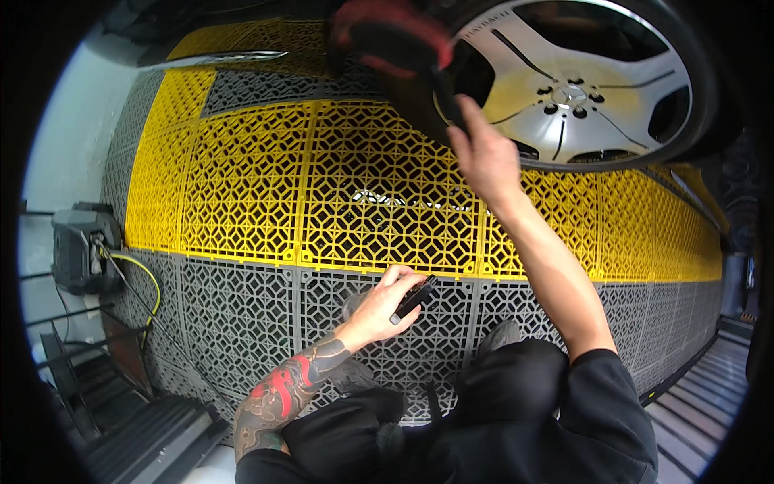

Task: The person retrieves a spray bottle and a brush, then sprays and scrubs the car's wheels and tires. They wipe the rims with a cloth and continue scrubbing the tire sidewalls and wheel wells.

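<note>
My right hand [488, 158] grips the dark handle of a tool with a red and black head [396, 39], possibly a wheel brush. Motion blur hides its working face. The head is at the left edge of the car's tyre and alloy wheel [571, 97]; I cannot tell whether it touches. Yellowish residue coats the wheel's spokes around the centre cap. Lower down, my left hand [378, 308] holds a small black tool [416, 298] above the floor, near the seam of the tiles. The fingers hide part of this tool, so its kind is unclear.
Yellow plastic grate tiles [242, 181] meet grey ones [236, 314] underfoot. A dark machine [84, 248], possibly a pressure washer, stands at left with a yellow hose [154, 284]. Black metal framing [139, 435] is at lower left. A shiny trim strip [224, 58] lies near the top.
</note>
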`<state>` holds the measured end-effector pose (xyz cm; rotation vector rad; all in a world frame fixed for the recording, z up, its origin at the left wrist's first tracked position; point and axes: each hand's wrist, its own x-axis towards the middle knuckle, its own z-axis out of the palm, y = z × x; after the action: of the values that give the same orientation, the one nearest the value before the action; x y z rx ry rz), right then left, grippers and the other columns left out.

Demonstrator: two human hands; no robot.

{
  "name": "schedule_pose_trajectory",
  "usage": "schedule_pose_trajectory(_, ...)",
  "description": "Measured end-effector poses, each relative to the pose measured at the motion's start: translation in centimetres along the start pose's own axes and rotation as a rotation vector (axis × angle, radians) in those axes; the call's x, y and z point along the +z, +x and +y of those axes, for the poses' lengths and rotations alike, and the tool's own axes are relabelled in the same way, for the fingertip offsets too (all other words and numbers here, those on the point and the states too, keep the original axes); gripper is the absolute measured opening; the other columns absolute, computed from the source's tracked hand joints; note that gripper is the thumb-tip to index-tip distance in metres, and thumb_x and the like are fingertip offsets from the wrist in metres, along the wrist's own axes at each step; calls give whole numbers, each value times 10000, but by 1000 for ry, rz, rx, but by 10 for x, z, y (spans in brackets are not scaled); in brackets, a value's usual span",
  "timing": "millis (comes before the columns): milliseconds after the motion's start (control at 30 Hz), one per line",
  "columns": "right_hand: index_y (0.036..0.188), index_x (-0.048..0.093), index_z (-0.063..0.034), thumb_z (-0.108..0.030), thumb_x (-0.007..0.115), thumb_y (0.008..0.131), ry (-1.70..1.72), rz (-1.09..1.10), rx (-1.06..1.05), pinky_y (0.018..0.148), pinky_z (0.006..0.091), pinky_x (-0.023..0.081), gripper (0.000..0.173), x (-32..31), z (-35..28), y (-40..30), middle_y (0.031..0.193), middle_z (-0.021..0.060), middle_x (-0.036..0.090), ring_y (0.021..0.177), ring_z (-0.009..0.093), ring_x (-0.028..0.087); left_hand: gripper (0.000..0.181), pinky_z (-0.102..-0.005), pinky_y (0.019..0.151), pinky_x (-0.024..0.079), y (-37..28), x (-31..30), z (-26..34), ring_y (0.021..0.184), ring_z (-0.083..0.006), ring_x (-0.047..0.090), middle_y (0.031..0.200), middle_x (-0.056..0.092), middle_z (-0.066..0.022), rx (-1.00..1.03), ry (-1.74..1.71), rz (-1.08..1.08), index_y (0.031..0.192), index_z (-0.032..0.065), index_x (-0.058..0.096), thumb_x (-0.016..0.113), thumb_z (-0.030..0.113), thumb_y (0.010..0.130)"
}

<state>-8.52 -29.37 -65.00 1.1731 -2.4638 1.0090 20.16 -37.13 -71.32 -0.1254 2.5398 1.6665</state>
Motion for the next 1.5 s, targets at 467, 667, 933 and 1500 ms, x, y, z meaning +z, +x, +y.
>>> schedule_pose_trajectory(467, 1544, 432, -227, -118, 484, 995, -714, -816, 510, 839, 501, 584, 562, -101, 265, -165, 1153, 205, 716, 1003, 396, 726, 522, -358, 905, 521, 4, 12, 6, 1038, -306, 625, 1284, 552, -174, -16, 104, -7, 1300, -11, 568, 769, 122, 836)
schedule_pose_trajectory(667, 1459, 541, -238, -109, 491, 1019, -1183, -730, 394, 735, 449, 607, 461, -277, 331, -152, 1058, 127, 733, 971, 317, 746, 496, -311, 745, 528, 20, 21, 3, 827, -207, 622, 1256, 540, -136, 172, 192, -38, 1299, 2, 583, 757, 115, 848)
schedule_pose_trajectory(933, 1409, 592, -184, -96, 586, 946, -1580, -363, 88, 671, 422, 604, 472, -502, 259, -79, 1023, 117, 673, 823, 297, 741, 530, -372, 862, 528, 29, 32, 3, 982, -318, 627, 1250, 540, -168, -29, 101, -121, 1296, -14, 550, 755, 81, 817)
schedule_pose_trajectory(1500, 1071, 577, -152, -409, 477, 1089, 1900, 586, 1290, 399, 230, 303, 276, -209, 296, -188, 604, -43, 424, 452, 79, 384, 538, -402, 951, 525, 32, 18, 19, 1096, -346, 630, 1271, 559, -190, -63, 110, -168, 1297, 12, 601, 779, 189, 821)
